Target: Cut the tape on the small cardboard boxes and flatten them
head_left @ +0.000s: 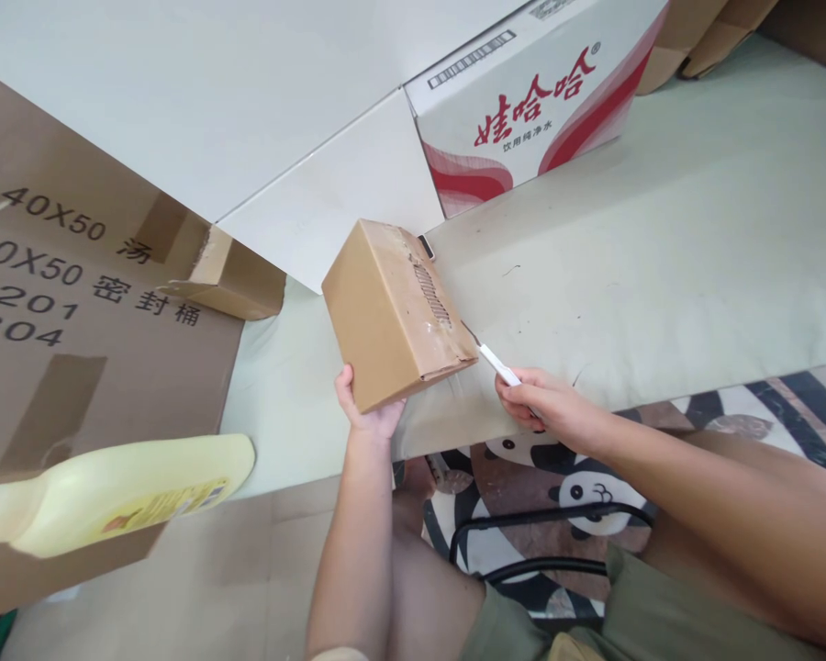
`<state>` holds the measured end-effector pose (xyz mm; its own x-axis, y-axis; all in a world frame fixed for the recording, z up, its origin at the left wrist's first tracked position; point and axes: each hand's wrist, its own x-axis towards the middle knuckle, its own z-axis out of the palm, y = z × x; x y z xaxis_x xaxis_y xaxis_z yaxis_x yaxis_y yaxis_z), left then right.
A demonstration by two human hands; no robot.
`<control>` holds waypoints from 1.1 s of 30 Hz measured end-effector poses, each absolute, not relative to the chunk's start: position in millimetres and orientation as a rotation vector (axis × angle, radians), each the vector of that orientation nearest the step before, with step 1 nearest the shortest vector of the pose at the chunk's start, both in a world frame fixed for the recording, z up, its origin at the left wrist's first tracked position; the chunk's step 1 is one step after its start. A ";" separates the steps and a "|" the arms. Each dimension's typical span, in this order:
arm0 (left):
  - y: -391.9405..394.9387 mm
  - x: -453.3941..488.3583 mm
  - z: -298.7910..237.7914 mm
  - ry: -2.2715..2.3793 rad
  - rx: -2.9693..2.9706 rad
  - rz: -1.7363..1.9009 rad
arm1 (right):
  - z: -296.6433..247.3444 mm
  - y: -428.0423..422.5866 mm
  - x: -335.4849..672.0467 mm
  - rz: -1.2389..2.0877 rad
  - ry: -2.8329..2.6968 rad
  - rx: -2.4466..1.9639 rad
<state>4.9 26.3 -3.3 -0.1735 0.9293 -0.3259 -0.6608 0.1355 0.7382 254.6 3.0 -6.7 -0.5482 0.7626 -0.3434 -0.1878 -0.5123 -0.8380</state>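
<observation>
A small brown cardboard box [378,321] is tilted over the pale green surface, with clear tape and a dark printed strip along one face. My left hand [372,413] grips its lower corner from beneath, thumb on the near side; the other fingers are mostly hidden. My right hand [533,399] is closed around the white handle of a box cutter [499,364]. The cutter's thin blade points up and left, close to the box's taped right side. Whether the blade touches the box I cannot tell. A small dark object [427,248] shows just behind the box.
A white carton with red lettering [530,110] stands at the back, beside large white panels [337,184]. On the left are a big printed cardboard box [61,303] and a pale yellow bottle [138,487]. The green-covered tabletop [695,229] stretches right; below is a black metal frame [551,519].
</observation>
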 end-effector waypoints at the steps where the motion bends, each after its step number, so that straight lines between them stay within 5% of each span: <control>1: 26.2 4.9 -3.1 0.973 0.359 1.466 | -7.1 3.0 254.6 2.090 -1.031 -0.977; 33: 24.1 11.9 2.3 1.053 0.408 1.411 | -2.4 -0.3 258.4 2.009 -0.961 -1.046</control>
<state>11.9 24.1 2.3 -0.1712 0.9214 -0.3489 -0.5962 0.1850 0.7812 258.4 -0.3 -2.4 -0.4556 0.8093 -0.3708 -0.2188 -0.5056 -0.8346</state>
